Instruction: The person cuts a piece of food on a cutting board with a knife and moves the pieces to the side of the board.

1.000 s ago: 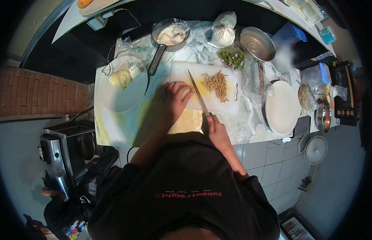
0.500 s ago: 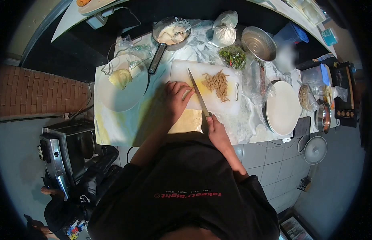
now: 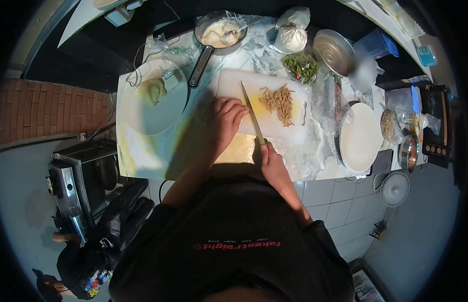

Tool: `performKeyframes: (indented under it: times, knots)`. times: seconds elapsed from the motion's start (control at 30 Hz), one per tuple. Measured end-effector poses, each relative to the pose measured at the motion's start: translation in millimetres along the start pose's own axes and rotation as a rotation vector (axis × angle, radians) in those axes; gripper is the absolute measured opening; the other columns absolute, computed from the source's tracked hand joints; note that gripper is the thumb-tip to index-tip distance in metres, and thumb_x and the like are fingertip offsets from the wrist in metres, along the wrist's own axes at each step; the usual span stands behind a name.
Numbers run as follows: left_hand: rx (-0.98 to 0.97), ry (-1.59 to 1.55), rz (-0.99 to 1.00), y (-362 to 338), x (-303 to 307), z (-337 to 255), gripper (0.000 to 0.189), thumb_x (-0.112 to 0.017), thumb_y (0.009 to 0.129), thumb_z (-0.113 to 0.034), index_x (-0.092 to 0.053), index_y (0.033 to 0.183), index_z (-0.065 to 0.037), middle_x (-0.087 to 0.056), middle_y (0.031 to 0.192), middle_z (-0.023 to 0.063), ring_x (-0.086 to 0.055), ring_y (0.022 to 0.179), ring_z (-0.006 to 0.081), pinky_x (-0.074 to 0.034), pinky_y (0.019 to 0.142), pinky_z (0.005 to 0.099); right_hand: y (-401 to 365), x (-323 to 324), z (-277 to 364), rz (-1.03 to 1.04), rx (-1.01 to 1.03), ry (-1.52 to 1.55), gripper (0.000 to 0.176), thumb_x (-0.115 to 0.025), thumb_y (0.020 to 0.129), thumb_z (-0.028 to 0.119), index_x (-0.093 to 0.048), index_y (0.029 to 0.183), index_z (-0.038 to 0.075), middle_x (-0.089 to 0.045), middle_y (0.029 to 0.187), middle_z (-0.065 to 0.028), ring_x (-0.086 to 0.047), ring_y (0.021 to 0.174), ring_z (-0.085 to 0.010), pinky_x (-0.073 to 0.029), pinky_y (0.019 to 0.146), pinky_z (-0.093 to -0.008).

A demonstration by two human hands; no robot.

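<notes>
My right hand [image 3: 271, 162] is closed round the handle of a kitchen knife [image 3: 253, 111], whose long blade lies across the white cutting board [image 3: 233, 80] with its tip pointing away from me. On the board just left of the blade, my left hand [image 3: 229, 118] has its fingers bent and drawn together, fingertips close to the steel. Whatever is under those fingertips is hidden. A pile of brown cut strips [image 3: 279, 104] lies to the right of the knife, over a yellowish stain on the board.
Left stands a large white plate [image 3: 138, 118] bearing a pale green vegetable piece [image 3: 152, 92]. Behind are a pan [image 3: 206, 50] with creamy contents, bagged green chillies [image 3: 300, 68] and a metal bowl [image 3: 333, 53]. A white oval plate [image 3: 361, 138] sits right. Another person [image 3: 83, 267] is at lower left.
The whole view has shifted slightly. My left fingers look more tucked in beside the blade, and the knife has moved only a little. The cut strips look much the same.
</notes>
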State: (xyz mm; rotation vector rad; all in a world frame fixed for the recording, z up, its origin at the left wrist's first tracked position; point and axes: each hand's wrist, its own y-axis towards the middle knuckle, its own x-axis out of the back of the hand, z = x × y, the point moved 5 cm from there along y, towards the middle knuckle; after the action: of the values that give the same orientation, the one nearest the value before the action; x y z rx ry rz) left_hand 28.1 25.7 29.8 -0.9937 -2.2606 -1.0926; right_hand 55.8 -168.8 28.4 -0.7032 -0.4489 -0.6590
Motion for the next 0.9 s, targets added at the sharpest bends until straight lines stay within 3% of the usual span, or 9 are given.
performKeyframes:
  times: [0.37,0.63,0.77,0.9]
  knots:
    - [0.023,0.006,-0.011,-1.7,-3.4,3.6,0.008,-0.075,0.078,-0.009,-0.073,0.086,-0.011,-0.066,0.094,-0.0013,-0.054,0.098,0.0230,-0.041,0.091,0.0375,9.0,-5.4,-1.3,0.025,0.027,0.053,0.051,-0.034,0.108,0.034,-0.049,0.132,-0.008,-0.064,0.083,-0.0356,-0.062,0.087,-0.0544,-0.051,0.074,-0.0567]
    - [0.065,-0.001,-0.043,-2.0,-2.4,4.4,0.009,-0.077,0.078,-0.008,-0.069,0.083,-0.009,-0.065,0.093,0.0018,-0.057,0.095,0.0245,-0.042,0.089,0.0387,16.4,-5.7,6.4,-0.118,0.029,-0.380,0.041,-0.038,0.107,0.036,-0.045,0.119,-0.002,-0.064,0.070,-0.0297,-0.065,0.067,-0.0498,-0.052,0.055,-0.0576]
    - [0.087,-0.023,-0.044,-4.2,-3.5,7.1,0.011,-0.077,0.078,-0.010,-0.069,0.084,-0.009,-0.064,0.092,0.0029,-0.057,0.095,0.0254,-0.042,0.088,0.0382,17.6,-1.0,3.7,-0.087,0.034,-0.347,0.042,-0.038,0.107,0.036,-0.046,0.120,-0.002,-0.064,0.071,-0.0311,-0.064,0.071,-0.0520,-0.052,0.059,-0.0585]
    - [0.095,-0.031,-0.048,-3.6,-2.8,6.7,0.012,-0.077,0.077,-0.013,-0.068,0.083,-0.008,-0.063,0.089,0.0010,-0.057,0.092,0.0235,-0.044,0.086,0.0372,14.9,3.9,5.4,-0.062,0.022,-0.120,0.042,-0.037,0.107,0.036,-0.051,0.118,-0.002,-0.063,0.075,-0.0344,-0.062,0.078,-0.0551,-0.050,0.066,-0.0601]
